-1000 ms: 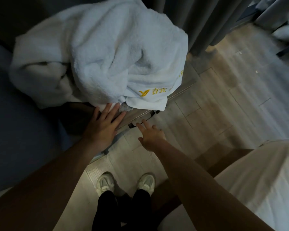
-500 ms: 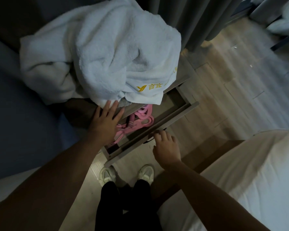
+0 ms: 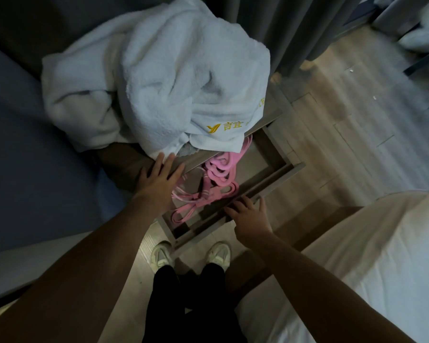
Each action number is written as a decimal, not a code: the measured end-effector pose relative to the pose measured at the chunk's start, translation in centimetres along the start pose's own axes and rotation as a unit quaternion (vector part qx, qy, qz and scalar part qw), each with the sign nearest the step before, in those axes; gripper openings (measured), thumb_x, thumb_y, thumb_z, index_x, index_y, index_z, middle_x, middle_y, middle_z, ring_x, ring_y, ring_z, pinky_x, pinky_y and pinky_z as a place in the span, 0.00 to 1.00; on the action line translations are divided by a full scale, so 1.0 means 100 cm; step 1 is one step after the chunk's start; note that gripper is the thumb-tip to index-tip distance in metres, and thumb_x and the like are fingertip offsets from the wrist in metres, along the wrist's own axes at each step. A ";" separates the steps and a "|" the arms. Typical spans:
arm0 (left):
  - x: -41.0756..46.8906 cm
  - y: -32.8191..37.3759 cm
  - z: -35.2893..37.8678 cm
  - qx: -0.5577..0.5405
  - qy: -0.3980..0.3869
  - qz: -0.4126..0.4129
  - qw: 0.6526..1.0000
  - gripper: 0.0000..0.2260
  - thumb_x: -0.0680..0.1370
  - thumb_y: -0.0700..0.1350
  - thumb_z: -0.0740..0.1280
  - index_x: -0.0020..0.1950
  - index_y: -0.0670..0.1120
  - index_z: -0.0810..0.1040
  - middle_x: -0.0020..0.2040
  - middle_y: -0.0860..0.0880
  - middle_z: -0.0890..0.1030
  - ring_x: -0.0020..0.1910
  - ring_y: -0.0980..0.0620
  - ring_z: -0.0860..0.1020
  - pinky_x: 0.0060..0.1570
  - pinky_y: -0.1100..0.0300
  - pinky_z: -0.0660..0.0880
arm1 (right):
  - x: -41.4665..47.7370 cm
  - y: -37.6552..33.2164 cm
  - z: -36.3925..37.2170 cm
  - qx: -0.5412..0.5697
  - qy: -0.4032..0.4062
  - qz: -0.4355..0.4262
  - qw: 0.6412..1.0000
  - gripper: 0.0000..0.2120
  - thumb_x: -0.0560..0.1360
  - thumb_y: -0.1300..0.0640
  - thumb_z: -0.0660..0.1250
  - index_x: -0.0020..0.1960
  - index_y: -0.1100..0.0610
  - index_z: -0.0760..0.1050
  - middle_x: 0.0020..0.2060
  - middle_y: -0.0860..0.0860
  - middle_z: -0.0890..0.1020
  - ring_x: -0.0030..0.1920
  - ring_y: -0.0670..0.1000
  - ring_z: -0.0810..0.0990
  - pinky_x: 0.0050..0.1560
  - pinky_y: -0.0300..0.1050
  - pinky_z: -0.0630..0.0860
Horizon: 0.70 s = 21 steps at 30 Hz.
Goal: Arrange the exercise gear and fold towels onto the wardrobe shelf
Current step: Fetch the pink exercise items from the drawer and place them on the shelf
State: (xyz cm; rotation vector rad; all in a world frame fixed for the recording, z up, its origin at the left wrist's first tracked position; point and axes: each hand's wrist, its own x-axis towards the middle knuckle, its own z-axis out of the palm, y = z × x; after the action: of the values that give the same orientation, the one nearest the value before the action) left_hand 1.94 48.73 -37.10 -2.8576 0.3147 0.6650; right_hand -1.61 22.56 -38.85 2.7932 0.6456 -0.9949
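The drawer [image 3: 270, 180] of the table [image 3: 274, 105] was closed one second ago and is now drawn out far enough for its contents to be exposed. Access to the exercise gear is thereby gained, so its removal is judged to be the step in hand.

The pink resistance bands [image 3: 218, 174] are found in a tangled heap inside the drawer, toward its left and middle. The white towel [image 3: 183, 78] is heaped unfolded on the table top, overhanging the front edge above the drawer.

The left hand [image 3: 159, 179] is laid flat, fingers straight, on the front edge of the table top, just beside the towel and directly above the bands. The right hand [image 3: 250, 216] is hooked by its fingers over the drawer's front rim, near the bands but not touching them.
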 end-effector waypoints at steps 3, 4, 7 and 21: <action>-0.002 0.004 0.001 -0.001 -0.006 -0.011 1.000 0.41 0.76 0.57 0.65 0.80 0.53 0.41 0.80 0.45 0.38 0.78 0.43 0.40 0.72 0.42 0.59 | -0.016 0.005 0.012 -0.002 -0.014 0.002 1.000 0.34 0.76 0.55 0.62 0.78 0.42 0.53 0.79 0.50 0.53 0.78 0.57 0.42 0.71 0.70 0.33; -0.004 0.005 0.001 -0.006 -0.007 -0.015 1.000 0.41 0.76 0.57 0.65 0.80 0.53 0.41 0.80 0.46 0.38 0.78 0.43 0.40 0.71 0.41 0.59 | -0.021 0.006 0.016 -0.003 -0.015 0.004 1.000 0.34 0.76 0.55 0.62 0.78 0.42 0.53 0.79 0.50 0.52 0.78 0.57 0.41 0.70 0.70 0.33; -0.010 0.007 0.002 -0.032 -0.013 -0.022 0.999 0.40 0.77 0.55 0.64 0.80 0.53 0.42 0.80 0.46 0.38 0.78 0.43 0.41 0.71 0.41 0.59 | -0.029 0.009 0.023 0.002 -0.010 0.008 1.000 0.32 0.76 0.55 0.61 0.78 0.43 0.54 0.79 0.50 0.53 0.79 0.56 0.42 0.68 0.68 0.31; -0.015 0.009 0.009 -0.042 -0.033 -0.030 0.998 0.44 0.75 0.55 0.67 0.79 0.52 0.38 0.80 0.44 0.38 0.78 0.43 0.41 0.73 0.40 0.52 | -0.055 0.022 0.035 0.031 -0.028 0.012 0.999 0.27 0.76 0.54 0.63 0.73 0.43 0.64 0.75 0.47 0.66 0.78 0.52 0.53 0.73 0.67 0.43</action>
State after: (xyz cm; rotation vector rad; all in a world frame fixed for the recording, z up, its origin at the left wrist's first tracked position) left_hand 0.03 48.26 -37.31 -2.9029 0.1956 0.7754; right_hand -6.54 17.83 -38.23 2.8082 0.5819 -1.1017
